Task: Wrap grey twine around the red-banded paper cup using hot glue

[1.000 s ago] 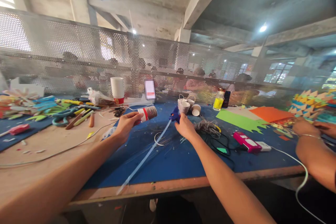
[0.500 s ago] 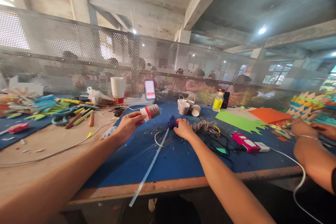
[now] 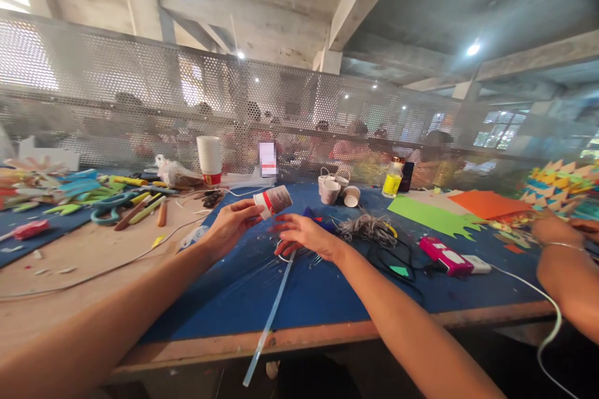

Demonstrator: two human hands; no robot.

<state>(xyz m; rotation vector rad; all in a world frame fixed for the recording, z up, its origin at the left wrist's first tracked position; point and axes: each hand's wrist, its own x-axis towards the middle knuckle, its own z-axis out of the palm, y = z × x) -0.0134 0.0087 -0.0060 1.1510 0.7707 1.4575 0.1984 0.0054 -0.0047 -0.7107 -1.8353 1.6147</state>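
Note:
My left hand (image 3: 231,225) grips a paper cup (image 3: 276,201), tilted on its side above the table; grey cord wraps its right part, leaving a white and red band bare. Just right of the cup, my right hand (image 3: 304,235) is open with its fingers apart, apparently holding nothing. Partly hidden behind that hand lies a dark blue tool that looks like a glue gun (image 3: 322,218). From beneath the hand a long translucent glue stick (image 3: 271,318) runs past the table's front edge. A tangle of grey cord (image 3: 367,229) lies right of the hand.
Cord-wrapped cups (image 3: 330,190) stand at the back, with a cup stack (image 3: 208,159) farther left. Scissors (image 3: 107,207) and knives lie left. A yellow-labelled bottle (image 3: 392,179), green paper (image 3: 433,215) and a pink power strip (image 3: 444,255) are right, near another person's arm (image 3: 561,268).
My right hand has let go of the blue tool and moved left toward the cup, its fingers spreading. The glue stick has shifted slightly. My left hand still holds the cup.

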